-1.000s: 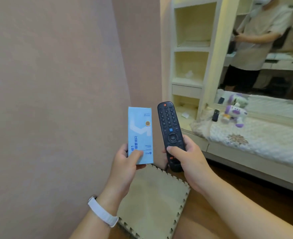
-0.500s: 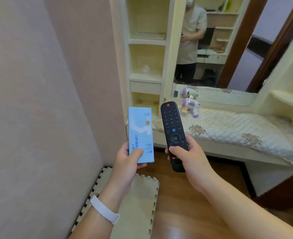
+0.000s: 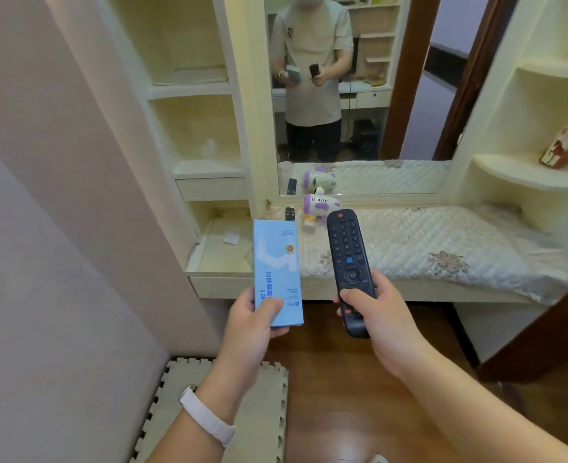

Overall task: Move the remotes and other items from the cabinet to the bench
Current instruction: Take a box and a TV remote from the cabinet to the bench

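My left hand (image 3: 249, 324) grips the lower end of a light blue box (image 3: 276, 262), held upright. In my right hand (image 3: 381, 317) is a long black remote (image 3: 348, 259) with a red button at its top, pointing away from me. Both are held in front of the padded bench (image 3: 442, 252), which has a white quilted cover. A small black remote (image 3: 289, 213) and a white and purple toy (image 3: 319, 206) lie on the bench's far left, by the mirror.
Cream shelves (image 3: 192, 128) stand left of a large mirror (image 3: 359, 78) that reflects a person. More shelves at the right hold a red and white item (image 3: 559, 147). A foam mat (image 3: 209, 409) lies on the wooden floor by the pink wall.
The view has swung right and come closer to the bench, which now fills the middle. Both hands keep the same grip on the box and the remote.
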Action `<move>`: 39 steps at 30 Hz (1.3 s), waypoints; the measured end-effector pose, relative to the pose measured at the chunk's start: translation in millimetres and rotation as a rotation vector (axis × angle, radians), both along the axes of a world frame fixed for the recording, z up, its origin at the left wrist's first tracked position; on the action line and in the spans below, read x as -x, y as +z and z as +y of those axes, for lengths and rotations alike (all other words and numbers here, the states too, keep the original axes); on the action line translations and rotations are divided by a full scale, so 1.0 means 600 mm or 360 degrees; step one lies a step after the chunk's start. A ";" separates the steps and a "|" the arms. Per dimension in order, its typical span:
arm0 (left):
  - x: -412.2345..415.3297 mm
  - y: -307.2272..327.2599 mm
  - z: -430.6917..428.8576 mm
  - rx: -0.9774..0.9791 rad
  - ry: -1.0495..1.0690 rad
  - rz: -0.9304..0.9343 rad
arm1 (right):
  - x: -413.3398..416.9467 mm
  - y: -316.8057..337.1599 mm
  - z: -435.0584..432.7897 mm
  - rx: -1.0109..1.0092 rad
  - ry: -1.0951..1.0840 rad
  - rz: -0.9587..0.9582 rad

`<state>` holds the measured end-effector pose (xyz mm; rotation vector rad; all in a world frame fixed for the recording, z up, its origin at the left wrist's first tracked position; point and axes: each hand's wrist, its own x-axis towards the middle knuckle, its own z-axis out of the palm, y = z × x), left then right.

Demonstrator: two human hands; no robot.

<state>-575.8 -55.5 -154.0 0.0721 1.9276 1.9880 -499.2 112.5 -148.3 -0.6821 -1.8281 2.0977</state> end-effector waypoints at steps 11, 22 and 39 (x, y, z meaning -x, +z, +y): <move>0.038 0.043 0.351 0.0069 -0.0172 0.0111 | 0.037 0.011 0.329 0.0075 -0.0136 0.0010; 0.120 -0.002 0.474 0.0207 -0.0207 0.0067 | 0.086 -0.021 0.462 0.0094 -0.0224 -0.0130; 0.456 -0.156 0.624 0.0202 -0.0264 -0.0195 | 0.407 -0.132 0.599 -0.0015 -0.0211 -0.0546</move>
